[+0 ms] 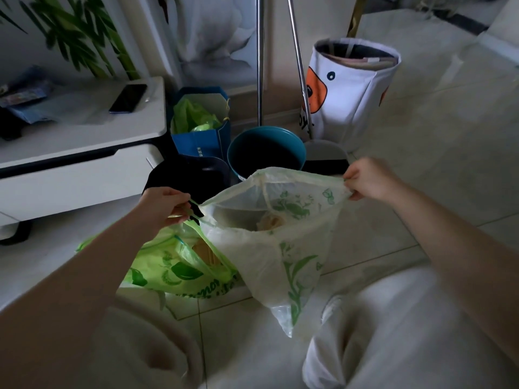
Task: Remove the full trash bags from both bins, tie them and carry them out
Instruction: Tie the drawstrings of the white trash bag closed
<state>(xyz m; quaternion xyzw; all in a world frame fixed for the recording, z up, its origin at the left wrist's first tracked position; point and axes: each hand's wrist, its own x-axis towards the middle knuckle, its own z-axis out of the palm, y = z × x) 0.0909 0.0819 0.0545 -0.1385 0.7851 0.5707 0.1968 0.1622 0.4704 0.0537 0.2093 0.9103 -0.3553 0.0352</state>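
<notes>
A pale translucent trash bag (283, 248) with green leaf print hangs above the floor, its mouth stretched wide between my hands. My left hand (164, 204) pinches the bag's left rim; my right hand (369, 178) pinches the right rim. Some waste shows inside it. A bright green trash bag (174, 265) lies on the floor under my left forearm. Behind them stand a teal round bin (265, 153) and a dark bin (193, 175), both without liners.
A blue paper bag (200, 124) holding green plastic stands behind the bins. Two metal poles (261, 60) and a grey dustpan (325, 153) lean at the wall. A white fabric basket (351, 91) is at right, a white cabinet (78, 153) with a phone (128, 98) at left.
</notes>
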